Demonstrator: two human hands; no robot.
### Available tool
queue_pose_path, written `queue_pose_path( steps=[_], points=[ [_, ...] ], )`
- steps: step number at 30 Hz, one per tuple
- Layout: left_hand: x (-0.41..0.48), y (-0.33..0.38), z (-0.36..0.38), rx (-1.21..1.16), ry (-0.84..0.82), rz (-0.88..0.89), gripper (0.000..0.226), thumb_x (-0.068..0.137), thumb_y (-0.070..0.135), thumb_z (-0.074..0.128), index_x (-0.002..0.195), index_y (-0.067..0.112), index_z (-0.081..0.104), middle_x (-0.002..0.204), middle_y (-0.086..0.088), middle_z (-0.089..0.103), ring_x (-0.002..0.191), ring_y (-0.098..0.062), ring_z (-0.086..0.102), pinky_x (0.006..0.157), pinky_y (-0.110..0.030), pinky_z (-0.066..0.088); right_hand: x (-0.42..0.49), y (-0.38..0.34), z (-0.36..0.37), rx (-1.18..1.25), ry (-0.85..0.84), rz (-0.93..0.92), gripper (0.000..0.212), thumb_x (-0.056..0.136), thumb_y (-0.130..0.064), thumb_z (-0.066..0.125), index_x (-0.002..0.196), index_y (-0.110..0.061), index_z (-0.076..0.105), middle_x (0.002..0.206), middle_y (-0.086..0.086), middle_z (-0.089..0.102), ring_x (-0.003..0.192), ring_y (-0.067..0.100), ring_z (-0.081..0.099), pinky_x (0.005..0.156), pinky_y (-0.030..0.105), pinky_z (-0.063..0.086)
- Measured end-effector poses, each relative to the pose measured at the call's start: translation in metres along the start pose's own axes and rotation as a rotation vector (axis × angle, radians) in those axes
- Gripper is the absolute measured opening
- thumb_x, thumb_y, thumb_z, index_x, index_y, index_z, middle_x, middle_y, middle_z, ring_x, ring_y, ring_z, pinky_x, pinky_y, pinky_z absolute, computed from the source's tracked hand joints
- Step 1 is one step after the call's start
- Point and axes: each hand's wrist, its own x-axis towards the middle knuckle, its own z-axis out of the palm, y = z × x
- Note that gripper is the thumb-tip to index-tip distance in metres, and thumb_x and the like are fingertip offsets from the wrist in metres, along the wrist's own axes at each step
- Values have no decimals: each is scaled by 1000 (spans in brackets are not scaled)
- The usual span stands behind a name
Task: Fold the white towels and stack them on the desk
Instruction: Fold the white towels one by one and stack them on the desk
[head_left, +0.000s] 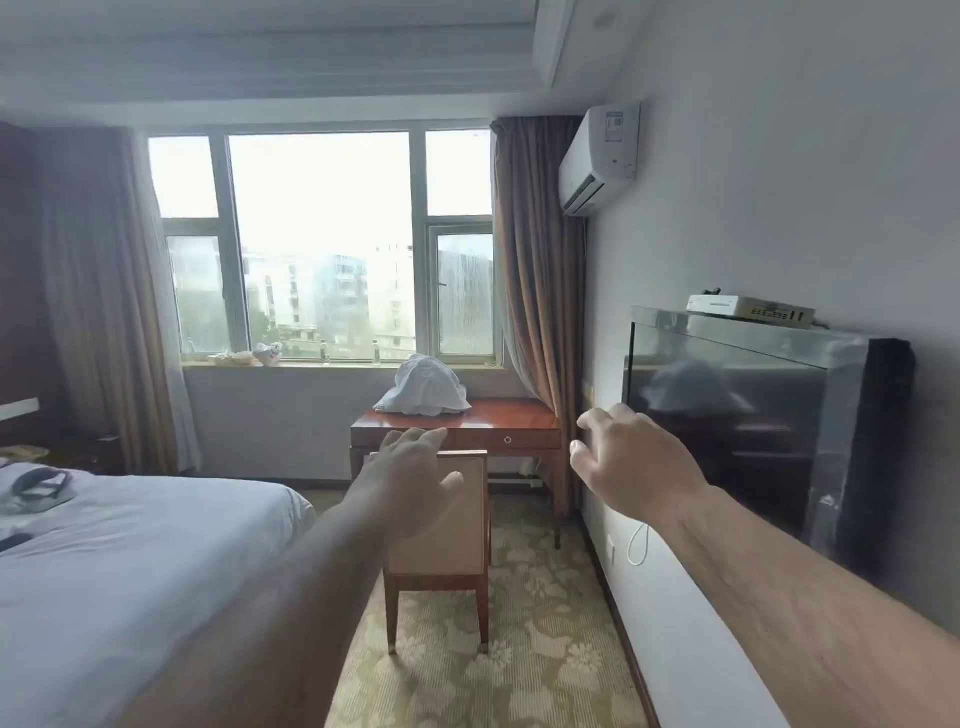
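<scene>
A crumpled heap of white towels (423, 387) lies on the reddish wooden desk (511, 418) under the window, at the far end of the room. Both my arms stretch forward, well short of the desk. My left hand (415, 467) hangs in the air in front of the chair back, fingers straight and spread, holding nothing. My right hand (631, 460) is raised beside the wall-mounted television, fingers loosely bent, also holding nothing.
A wooden chair (441, 551) with a beige back stands pushed in at the desk. A bed (130, 566) with white sheets fills the left. The television (748, 415) juts from the right wall. Patterned carpet (519, 649) runs between bed and wall toward the desk.
</scene>
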Motion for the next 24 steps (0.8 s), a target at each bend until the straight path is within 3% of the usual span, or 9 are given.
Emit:
queue_pose_path(
  steps=[5,15,20,24],
  points=[
    [32,-16,17,13,-39,-32,70,97,49,50,158,23,26,162,2,31,150,-20,20,120,-46,26,29,16,25,-35,-175,119,53,100,-51,39,144,-22,48,140,7,51,128,28,48,102,40,42],
    [160,-15,64,-17,-22,-22,67,97,50,51,157,30,30,162,4,31,150,-19,20,120,-46,27,136,57,97,-52,-97,97,51,99,-51,39,140,-21,51,136,7,54,121,28,51,98,40,42],
    [248,-17,108,-13,-94,-86,70,97,52,50,158,30,24,164,2,26,153,-24,14,122,-48,23,216,109,126,-69,-231,183,62,98,-60,35,146,-22,42,145,9,44,130,31,43,104,43,39],
    [322,-17,144,-23,-80,-115,71,95,53,50,158,31,25,163,3,27,152,-22,15,120,-47,22,283,148,151,-87,-245,171,64,98,-60,35,149,-22,39,148,8,41,134,31,41,108,44,38]
  ],
)
